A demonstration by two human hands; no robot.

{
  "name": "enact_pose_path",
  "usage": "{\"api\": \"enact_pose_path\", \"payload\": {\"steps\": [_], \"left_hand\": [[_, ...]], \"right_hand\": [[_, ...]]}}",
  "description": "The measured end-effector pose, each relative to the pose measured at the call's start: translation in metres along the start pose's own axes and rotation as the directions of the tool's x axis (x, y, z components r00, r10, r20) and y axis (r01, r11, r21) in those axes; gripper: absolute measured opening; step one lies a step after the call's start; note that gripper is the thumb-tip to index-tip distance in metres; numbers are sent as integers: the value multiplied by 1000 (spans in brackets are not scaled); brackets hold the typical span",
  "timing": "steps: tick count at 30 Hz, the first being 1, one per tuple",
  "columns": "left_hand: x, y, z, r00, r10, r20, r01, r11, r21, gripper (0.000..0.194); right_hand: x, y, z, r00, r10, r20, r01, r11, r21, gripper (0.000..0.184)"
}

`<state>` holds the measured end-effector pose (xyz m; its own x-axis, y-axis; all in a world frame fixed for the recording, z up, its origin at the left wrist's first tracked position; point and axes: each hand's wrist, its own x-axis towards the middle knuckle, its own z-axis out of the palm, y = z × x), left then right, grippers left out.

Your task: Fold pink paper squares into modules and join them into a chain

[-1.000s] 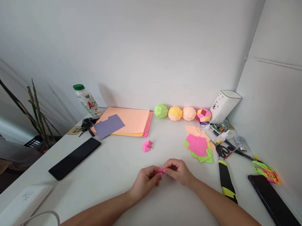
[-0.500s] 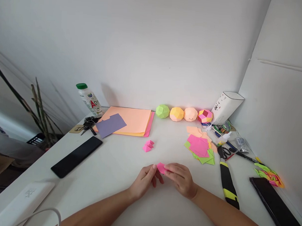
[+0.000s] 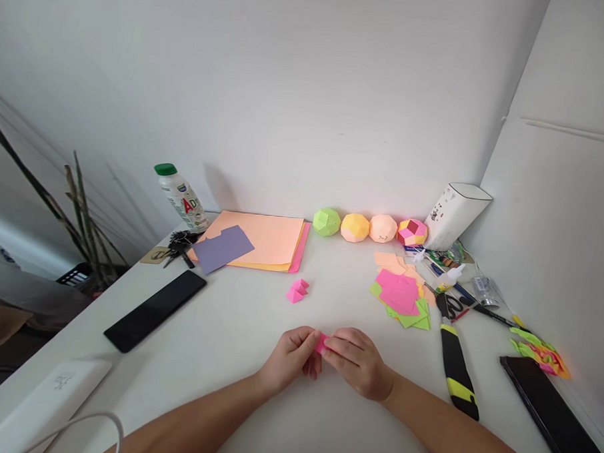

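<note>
Between my two hands is a small piece of pink paper (image 3: 321, 343), mostly covered by fingers. My left hand (image 3: 292, 358) pinches its left side between thumb and fingers. From the right, my right hand (image 3: 355, 361) closes its fingers on the other side. Just beyond them on the table lie a few small folded pink paper pieces (image 3: 298, 290). To the right is a loose pile of pink paper pieces (image 3: 398, 291) over green and peach ones.
Along the wall sit a green paper ball (image 3: 326, 222) and several others. Coloured sheets (image 3: 261, 238) lie at the back left, near a bottle (image 3: 183, 198) and a black phone (image 3: 155, 310). A black-yellow tool handle (image 3: 458, 370) and another dark phone (image 3: 549, 411) are at right.
My hands have drawn closer together and the fingers cover more of the pink paper, which now appears narrower. The camera view has shifted slightly.
</note>
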<state>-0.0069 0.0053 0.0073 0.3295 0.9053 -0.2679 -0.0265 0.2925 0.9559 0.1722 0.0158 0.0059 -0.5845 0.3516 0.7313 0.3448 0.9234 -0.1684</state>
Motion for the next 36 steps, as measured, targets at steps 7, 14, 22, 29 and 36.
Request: {"api": "enact_pose_path", "payload": {"steps": [7,14,22,29,36], "left_hand": [[-1,4,2,999,13,30,-13,1000,21,41],[-3,3,4,999,49,-4,-48,987,154,38],[-5,1,2,993,96,75,-111,967,229,34],[-7,5,2,979,148,142,-175,962,208,30],[-5,2,3,975,162,153,-194,955,223,30]], "right_hand": [[0,0,1,998,43,47,-44,999,18,23],[2,0,5,981,176,77,-187,968,167,21],[0,3,10,850,508,141,-515,743,427,17],[4,2,6,572,738,358,-786,369,496,13],[1,5,7,464,759,458,-829,189,527,22]]}}
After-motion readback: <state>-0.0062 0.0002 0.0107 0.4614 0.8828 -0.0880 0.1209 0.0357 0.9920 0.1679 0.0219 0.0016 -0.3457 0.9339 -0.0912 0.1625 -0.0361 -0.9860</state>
